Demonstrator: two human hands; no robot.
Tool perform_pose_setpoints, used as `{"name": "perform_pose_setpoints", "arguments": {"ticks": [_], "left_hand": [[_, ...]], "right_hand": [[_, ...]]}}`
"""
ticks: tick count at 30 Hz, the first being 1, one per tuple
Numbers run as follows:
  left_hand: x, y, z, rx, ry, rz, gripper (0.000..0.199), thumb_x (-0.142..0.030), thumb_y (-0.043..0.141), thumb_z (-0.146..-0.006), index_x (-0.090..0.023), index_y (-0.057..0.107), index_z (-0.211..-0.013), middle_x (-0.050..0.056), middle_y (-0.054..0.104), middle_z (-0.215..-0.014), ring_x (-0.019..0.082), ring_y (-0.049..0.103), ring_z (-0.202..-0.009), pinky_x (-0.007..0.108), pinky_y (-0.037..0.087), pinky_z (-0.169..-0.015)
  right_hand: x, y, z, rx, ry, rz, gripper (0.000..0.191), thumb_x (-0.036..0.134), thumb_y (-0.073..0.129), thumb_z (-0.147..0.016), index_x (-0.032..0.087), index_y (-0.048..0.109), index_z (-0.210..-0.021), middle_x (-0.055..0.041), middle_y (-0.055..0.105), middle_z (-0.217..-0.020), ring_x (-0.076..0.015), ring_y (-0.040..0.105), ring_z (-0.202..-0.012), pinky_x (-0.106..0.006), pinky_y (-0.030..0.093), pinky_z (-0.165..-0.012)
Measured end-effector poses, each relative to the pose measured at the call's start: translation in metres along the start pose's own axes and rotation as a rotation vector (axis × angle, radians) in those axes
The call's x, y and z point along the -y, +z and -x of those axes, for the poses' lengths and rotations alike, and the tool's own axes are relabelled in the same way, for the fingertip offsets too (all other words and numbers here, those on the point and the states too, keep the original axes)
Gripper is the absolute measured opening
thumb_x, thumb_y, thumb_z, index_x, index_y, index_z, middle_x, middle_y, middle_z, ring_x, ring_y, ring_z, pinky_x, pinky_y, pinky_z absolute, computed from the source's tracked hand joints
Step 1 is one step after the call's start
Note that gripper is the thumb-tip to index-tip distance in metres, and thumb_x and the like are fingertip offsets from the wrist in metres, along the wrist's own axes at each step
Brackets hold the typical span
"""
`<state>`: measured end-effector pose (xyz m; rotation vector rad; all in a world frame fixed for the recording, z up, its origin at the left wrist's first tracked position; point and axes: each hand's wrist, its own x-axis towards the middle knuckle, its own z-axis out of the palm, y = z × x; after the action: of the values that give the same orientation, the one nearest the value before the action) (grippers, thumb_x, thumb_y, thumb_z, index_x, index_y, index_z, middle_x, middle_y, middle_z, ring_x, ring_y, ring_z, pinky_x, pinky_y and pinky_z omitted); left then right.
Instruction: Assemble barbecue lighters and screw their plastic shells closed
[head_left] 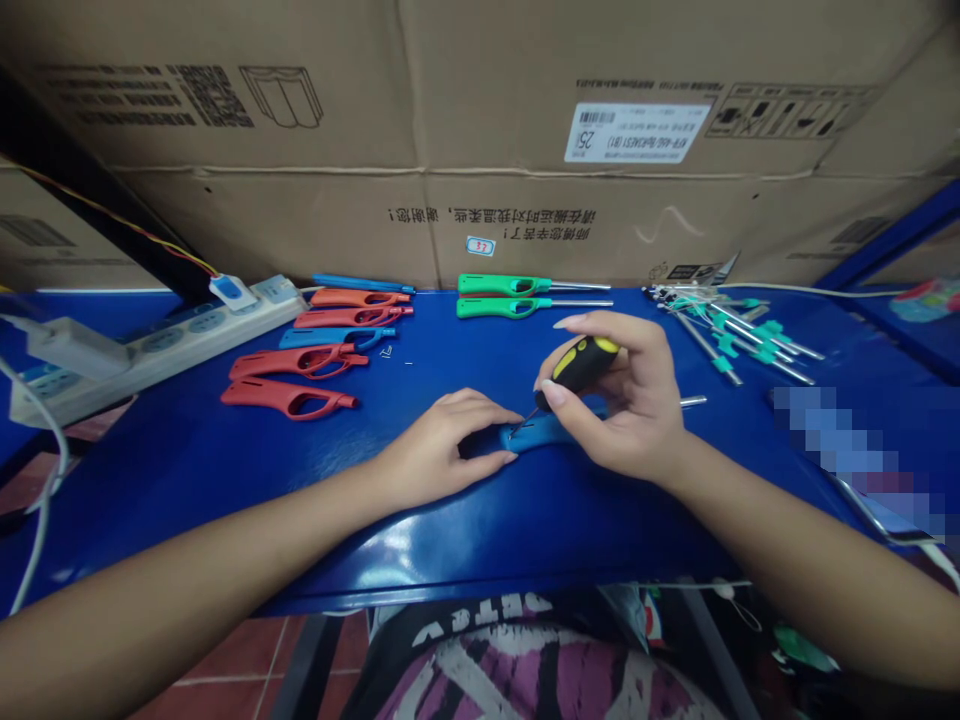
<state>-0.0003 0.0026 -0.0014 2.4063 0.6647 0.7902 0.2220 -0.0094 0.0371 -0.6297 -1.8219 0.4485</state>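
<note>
A blue gas lighter [541, 431] with a metal tube [694, 401] lies flat on the table before me. My left hand [442, 450] pinches its handle end between thumb and fingers. In my right hand [634, 400] is a black and yellow screwdriver [581, 366], slanted so that its tip meets the top of the handle near the left end. The right hand covers the lighter's middle. Small screws [386, 351] lie loose behind my left hand.
Red, orange and blue lighter shells [292, 398] lie at the left beside a white power strip [172, 340]. Two green lighters [499, 307] rest by the cardboard box [495, 215]. Metal tubes with green parts [739, 330] are piled right, behind a partly blurred phone [862, 480].
</note>
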Motion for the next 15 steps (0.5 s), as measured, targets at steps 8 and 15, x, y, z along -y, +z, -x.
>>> {"name": "perform_pose_setpoints", "arguments": {"ticks": [8,15], "left_hand": [[0.000,0.001,0.000,0.000,-0.011,0.009,0.032,-0.029,0.071,-0.092,-0.019,0.064,-0.122,0.006,0.072,-0.117,0.020,0.064,-0.111,0.036,0.049,-0.101],[-0.004,-0.001,-0.001,-0.002,-0.059,0.032,0.021,-0.027,0.072,-0.090,-0.019,0.064,-0.108,0.005,0.072,-0.110,0.019,0.066,-0.107,0.034,0.051,-0.097]], "right_hand": [[0.004,-0.007,-0.004,0.141,0.126,-0.047,0.056,0.017,0.066,-0.090,0.032,0.042,-0.139,-0.0034,0.061,-0.102,-0.0179,0.067,-0.085,-0.029,0.059,-0.061],[0.007,-0.012,-0.007,0.196,0.216,-0.080,0.059,0.014,0.064,-0.091,0.031,0.038,-0.141,-0.0039,0.060,-0.101,-0.0185,0.066,-0.088,-0.031,0.059,-0.066]]}}
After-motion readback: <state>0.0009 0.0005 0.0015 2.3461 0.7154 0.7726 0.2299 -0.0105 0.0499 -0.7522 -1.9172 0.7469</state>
